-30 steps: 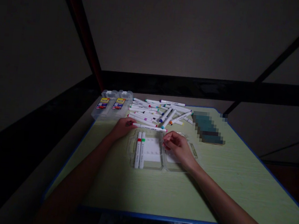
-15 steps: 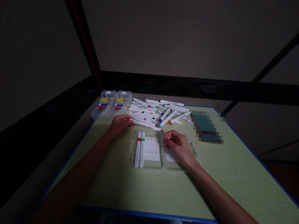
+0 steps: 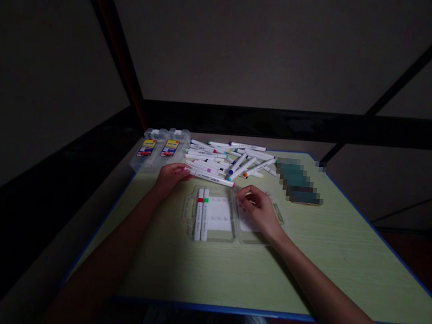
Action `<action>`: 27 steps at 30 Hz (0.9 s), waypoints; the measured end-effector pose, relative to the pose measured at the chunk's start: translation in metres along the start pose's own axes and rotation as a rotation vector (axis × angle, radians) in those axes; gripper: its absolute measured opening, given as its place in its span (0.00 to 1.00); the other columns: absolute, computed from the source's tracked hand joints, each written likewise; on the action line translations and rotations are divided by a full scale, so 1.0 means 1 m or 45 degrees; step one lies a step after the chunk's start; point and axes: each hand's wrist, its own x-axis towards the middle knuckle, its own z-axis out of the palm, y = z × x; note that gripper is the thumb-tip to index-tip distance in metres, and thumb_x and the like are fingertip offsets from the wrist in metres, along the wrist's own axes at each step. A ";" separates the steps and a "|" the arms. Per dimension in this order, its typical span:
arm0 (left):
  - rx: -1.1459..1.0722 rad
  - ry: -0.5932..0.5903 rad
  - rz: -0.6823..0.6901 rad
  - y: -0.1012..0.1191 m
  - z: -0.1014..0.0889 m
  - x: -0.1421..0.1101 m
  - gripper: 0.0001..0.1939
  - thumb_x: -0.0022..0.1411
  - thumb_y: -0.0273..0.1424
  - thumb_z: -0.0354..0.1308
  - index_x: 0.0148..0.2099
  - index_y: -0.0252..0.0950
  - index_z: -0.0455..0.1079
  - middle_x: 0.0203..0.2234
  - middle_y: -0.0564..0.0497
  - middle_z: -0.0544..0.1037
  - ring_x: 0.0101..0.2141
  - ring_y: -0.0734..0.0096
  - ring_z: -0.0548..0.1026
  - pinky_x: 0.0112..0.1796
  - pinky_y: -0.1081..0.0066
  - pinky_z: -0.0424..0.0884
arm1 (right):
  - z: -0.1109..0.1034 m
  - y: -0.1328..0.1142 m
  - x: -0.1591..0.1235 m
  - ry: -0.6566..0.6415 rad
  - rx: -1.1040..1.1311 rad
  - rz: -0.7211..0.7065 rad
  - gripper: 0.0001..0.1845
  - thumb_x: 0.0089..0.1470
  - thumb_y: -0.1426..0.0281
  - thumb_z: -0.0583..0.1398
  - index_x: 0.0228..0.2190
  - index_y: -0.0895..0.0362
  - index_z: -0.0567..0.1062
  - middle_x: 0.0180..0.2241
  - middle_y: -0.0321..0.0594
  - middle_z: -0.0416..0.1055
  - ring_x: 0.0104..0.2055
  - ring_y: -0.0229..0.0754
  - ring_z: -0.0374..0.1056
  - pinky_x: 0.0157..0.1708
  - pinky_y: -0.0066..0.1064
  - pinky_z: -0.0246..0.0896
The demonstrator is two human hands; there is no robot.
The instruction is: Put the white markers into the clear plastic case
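Note:
My left hand (image 3: 171, 180) pinches one end of a white marker (image 3: 210, 178) with pinkish-red tips, which points rightward at the front of the pile. A clear plastic case (image 3: 221, 238) lies opened flat just below it. In its left half stand two markers side by side, a red-banded marker (image 3: 199, 216) and a green-banded marker (image 3: 205, 217). Over the right half of that case hovers my right hand (image 3: 258, 209), its fingers loosely curled and apart with nothing visible in them. The held marker's far tip lies a little left of those fingers.
Behind my hands lies a loose pile of white markers (image 3: 246, 166) with various cap colours. Two closed clear cases (image 3: 159, 149) with yellow labels sit at the table's far left. On the right is a pixelated teal object (image 3: 300, 183). The table (image 3: 205, 278) has a blue edge.
The marker in my left hand has lifted slightly, its left end tilting up a little. My right hand has barely moved. The whole view has shifted slightly.

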 end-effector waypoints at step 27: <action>-0.244 -0.130 -0.049 0.004 0.004 -0.005 0.18 0.44 0.34 0.62 0.37 0.30 0.70 0.29 0.49 0.75 0.27 0.76 0.73 0.30 0.75 0.69 | 0.003 -0.021 -0.012 -0.105 -0.286 -0.453 0.10 0.53 0.71 0.54 0.36 0.56 0.74 0.35 0.42 0.72 0.37 0.41 0.67 0.35 0.32 0.62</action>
